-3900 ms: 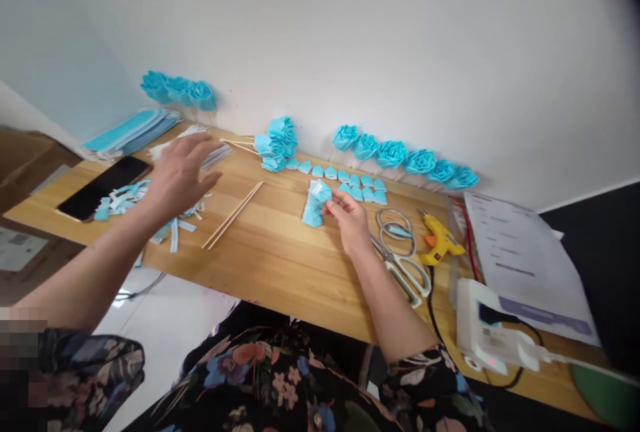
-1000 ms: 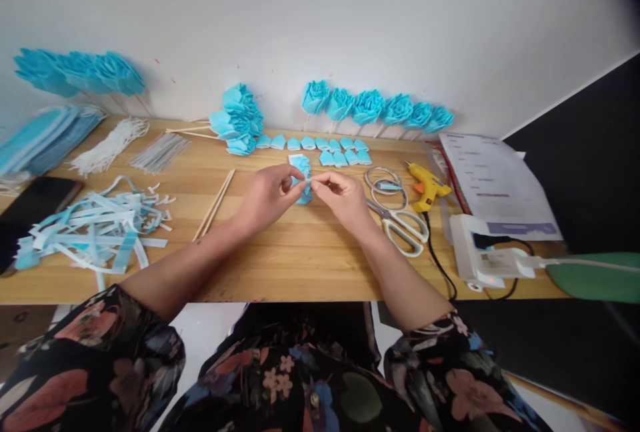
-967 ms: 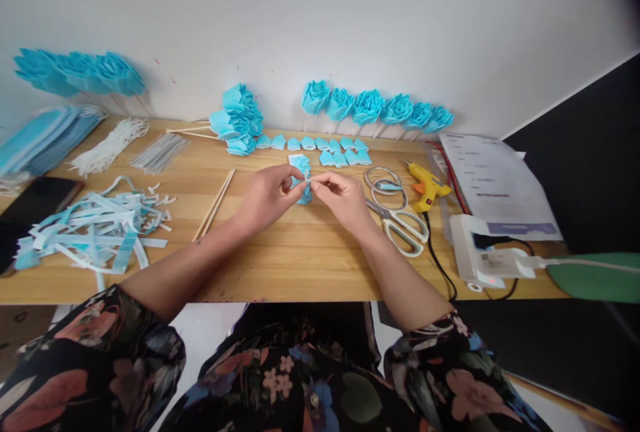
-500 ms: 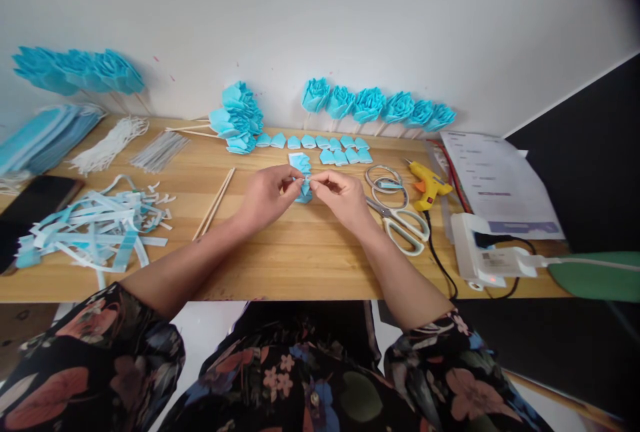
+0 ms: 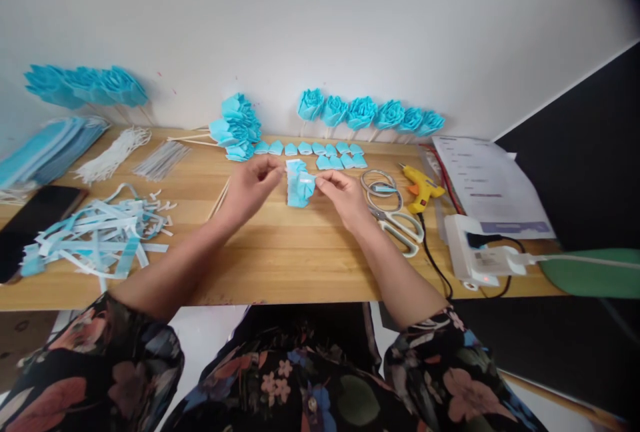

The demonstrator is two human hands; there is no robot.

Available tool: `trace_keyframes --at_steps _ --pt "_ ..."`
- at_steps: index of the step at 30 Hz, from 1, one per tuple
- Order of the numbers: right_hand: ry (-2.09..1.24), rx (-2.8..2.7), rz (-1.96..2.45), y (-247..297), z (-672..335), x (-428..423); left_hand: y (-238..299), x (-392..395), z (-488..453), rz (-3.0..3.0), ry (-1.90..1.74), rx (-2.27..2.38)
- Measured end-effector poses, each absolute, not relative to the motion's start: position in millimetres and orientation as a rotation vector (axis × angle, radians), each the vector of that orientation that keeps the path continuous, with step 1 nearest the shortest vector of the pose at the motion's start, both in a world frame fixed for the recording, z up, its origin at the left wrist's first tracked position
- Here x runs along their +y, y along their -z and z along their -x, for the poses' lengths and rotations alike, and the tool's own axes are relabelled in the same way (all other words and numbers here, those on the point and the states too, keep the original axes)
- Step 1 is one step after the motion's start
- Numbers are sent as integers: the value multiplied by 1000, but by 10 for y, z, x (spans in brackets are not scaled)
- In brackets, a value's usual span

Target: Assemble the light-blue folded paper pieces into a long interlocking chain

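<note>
Between the thumb and fingers of my right hand [image 5: 345,195] is a light-blue petal [image 5: 307,181] with a pale base edge, held over a pile of similar blue petals [image 5: 297,200] on the table. Just left of that pile hovers my left hand [image 5: 257,182], its thumb and fingers drawn together; whether anything small sits in them I cannot make out. Rows of loose blue petals [image 5: 341,162] lie behind the hands. Wooden sticks [image 5: 219,199] rest partly hidden beside my left hand.
Scissors [image 5: 400,225], a tape roll [image 5: 381,185] and a yellow glue gun [image 5: 423,189] lie on the right, near a white power strip [image 5: 465,252]. Blue flowers [image 5: 361,112] lean on the wall. Cut strips [image 5: 110,232], a phone [image 5: 43,219] and face masks [image 5: 55,149] fill the left.
My hands have come apart: the left moved left, away from the petal, while the right keeps hold of it. The camera view has shifted slightly.
</note>
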State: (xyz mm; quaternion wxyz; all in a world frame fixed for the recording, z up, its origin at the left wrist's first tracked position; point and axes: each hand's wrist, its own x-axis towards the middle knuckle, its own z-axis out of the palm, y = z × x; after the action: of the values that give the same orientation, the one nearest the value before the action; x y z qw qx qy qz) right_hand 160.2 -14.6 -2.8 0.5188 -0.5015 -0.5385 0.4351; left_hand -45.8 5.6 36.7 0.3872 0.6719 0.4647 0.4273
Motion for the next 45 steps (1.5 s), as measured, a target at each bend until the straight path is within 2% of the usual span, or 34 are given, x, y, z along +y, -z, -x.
trace_keyframes --at_steps 4,8,11,14,17,20,27,34,45 --pt "-1080 -1190 1203 -10 -1628 -132 -582 9 1099 -1945 -1061 1456" --pt "-1130 -1153 1177 -58 -1619 -139 -536 -157 2001 -2244 -720 1818" --pt "-1168 -1131 1136 -75 -1606 -143 -408 -223 2519 -2387 -429 1877" --pt "-1191 -1125 1120 -75 -1600 -141 -350 -203 2667 -2510 -544 1894" --pt "-1209 -1143 1117 -69 -1601 -139 -400 -157 2373 -2581 -784 1847" --pt "-1215 -1178 1107 -60 -1604 -139 -474 -117 1769 -2479 -933 1558" --pt "-1211 -1250 1103 -64 -1615 -146 -388 128 559 -1830 -682 1036" --pt "-1189 -1263 1097 -85 -1617 -146 -304 283 356 -1556 -718 936" --pt "-1241 -1254 1123 -25 -1627 -116 -217 275 300 -1556 -837 961"
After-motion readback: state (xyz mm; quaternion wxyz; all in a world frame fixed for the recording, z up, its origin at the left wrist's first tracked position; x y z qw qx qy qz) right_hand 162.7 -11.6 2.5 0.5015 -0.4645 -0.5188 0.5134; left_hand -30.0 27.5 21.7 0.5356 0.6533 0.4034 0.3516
